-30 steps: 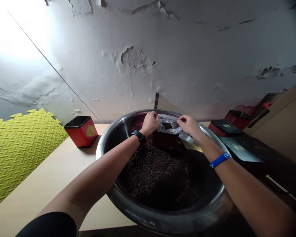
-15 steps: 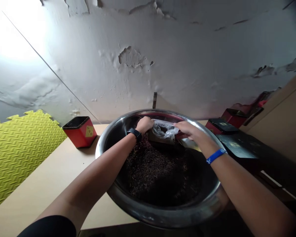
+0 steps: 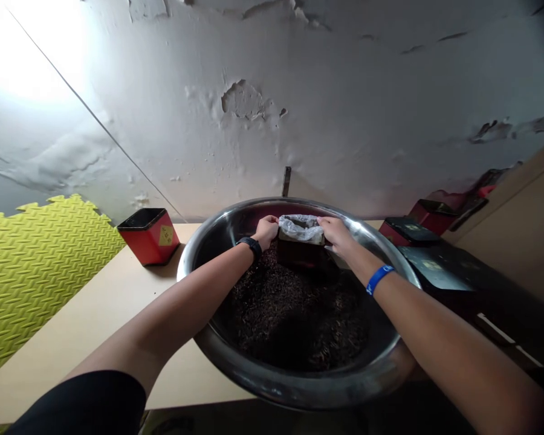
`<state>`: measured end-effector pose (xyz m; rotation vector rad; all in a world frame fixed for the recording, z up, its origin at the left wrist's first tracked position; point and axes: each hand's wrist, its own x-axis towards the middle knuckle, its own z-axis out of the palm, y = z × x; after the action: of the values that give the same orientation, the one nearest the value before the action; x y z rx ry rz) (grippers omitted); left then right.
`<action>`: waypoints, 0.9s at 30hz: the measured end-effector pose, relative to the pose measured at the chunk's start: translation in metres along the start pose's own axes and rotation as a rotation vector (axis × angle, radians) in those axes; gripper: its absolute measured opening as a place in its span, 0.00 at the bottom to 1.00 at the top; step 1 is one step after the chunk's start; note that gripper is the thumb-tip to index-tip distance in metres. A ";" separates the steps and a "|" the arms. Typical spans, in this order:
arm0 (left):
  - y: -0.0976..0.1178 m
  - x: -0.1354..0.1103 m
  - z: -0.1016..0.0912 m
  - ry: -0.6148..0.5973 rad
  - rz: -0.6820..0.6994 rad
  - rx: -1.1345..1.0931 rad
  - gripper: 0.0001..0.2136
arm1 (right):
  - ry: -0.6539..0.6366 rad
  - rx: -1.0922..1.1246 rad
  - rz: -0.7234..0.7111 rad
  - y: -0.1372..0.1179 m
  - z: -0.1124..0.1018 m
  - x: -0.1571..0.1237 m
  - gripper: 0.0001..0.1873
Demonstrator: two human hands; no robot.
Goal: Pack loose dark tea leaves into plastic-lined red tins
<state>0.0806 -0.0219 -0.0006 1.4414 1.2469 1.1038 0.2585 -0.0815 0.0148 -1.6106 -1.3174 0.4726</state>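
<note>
"What took up most of the view?"
"A grey, peeling wall (image 3: pixel 185 115). Below it spread a pale wooden tabletop (image 3: pixel 90 320). Taking the middle of the tabletop's big bowl as the clock's centre, a yellow foam mat (image 3: pixel 40 278) lay out at nine o'clock."
"And that bowl?"
"A wide steel basin (image 3: pixel 308 389). Dark loose bits (image 3: pixel 272 308) covered much of its floor, and shadow swallowed some of them toward six o'clock."
"Anything around it?"
"A red container (image 3: pixel 147 244) with a yellow label stood near ten o'clock, apart from the rim. Near two o'clock, beyond the rim, sat a lidded red-and-black container (image 3: pixel 410 232)."
"Where was the dark box (image 3: pixel 299 254)?"
"Inside the basin at twelve o'clock. Deep shade hid its base from me. A crumpled plastic liner (image 3: pixel 294 229) ringed its mouth."
"How were the left hand (image 3: pixel 266 231) and the right hand (image 3: pixel 338 235)?"
"The left was at the mouth's nine o'clock, thumb and fingertips pinched closed on the liner's edge. The right was at three o'clock, thumb on that edge, fingers mostly closed; how they curled beneath, I couldn't tell."
"And the smallest things?"
"A blue wristband (image 3: pixel 378 279) on the right arm, a black watch (image 3: pixel 251 246) on the left wrist."
</note>
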 end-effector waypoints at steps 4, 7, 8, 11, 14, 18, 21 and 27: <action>-0.010 -0.005 -0.002 0.046 0.405 0.366 0.06 | 0.100 0.090 0.057 0.010 0.005 0.006 0.17; 0.000 -0.011 -0.013 0.024 0.675 0.553 0.08 | 0.075 0.137 0.072 0.015 0.004 0.007 0.15; 0.006 -0.013 -0.017 -0.003 0.699 0.586 0.08 | 0.068 0.138 0.074 0.017 0.003 0.007 0.14; 0.022 -0.018 -0.028 -0.192 0.568 0.557 0.08 | 0.073 0.101 0.072 0.022 -0.001 0.012 0.12; 0.029 -0.021 -0.034 -0.453 0.453 0.439 0.18 | 0.123 0.012 0.042 0.023 -0.008 0.015 0.10; 0.024 -0.022 -0.030 -0.356 0.548 0.525 0.29 | 0.184 -0.119 -0.121 0.014 -0.019 0.012 0.08; 0.020 -0.022 -0.024 -0.271 0.696 0.598 0.20 | 0.132 -0.298 -0.261 0.005 -0.029 0.009 0.08; 0.023 -0.026 -0.022 -0.267 0.808 0.635 0.08 | 0.114 -0.367 -0.123 0.002 -0.041 0.009 0.09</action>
<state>0.0611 -0.0477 0.0241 2.6273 0.8491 0.9799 0.2945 -0.0913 0.0346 -1.8094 -1.4654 0.0624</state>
